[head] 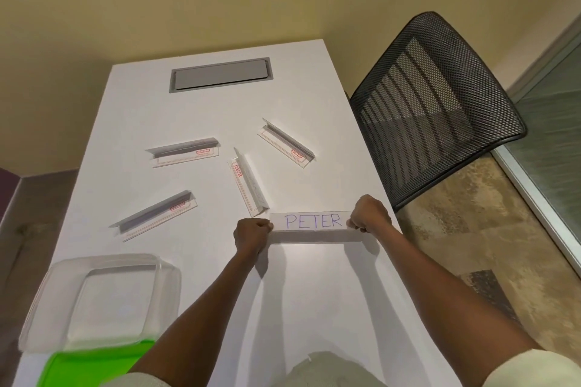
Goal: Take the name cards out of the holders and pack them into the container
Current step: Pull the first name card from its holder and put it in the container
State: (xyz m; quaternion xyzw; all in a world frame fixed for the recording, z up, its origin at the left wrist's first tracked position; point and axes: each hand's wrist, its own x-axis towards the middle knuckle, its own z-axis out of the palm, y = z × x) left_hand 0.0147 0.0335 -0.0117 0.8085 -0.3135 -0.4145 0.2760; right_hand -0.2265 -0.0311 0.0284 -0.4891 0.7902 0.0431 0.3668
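A clear holder with a white card reading PETER (312, 222) stands on the white table (314, 308) near its right edge. My left hand (253, 234) grips its left end and my right hand (369, 214) grips its right end. Several other clear holders lie further back: one at the left (154, 214), one behind it (184, 151), one in the middle (248, 181) and one at the right (286, 143). Their cards face away from me. The clear plastic container (103, 295) sits open at the near left.
A green lid (85, 364) lies under the container's near edge. A grey cable hatch (220, 74) is set in the table's far end. A black mesh chair (437, 104) stands right of the table. A beige wall lies beyond.
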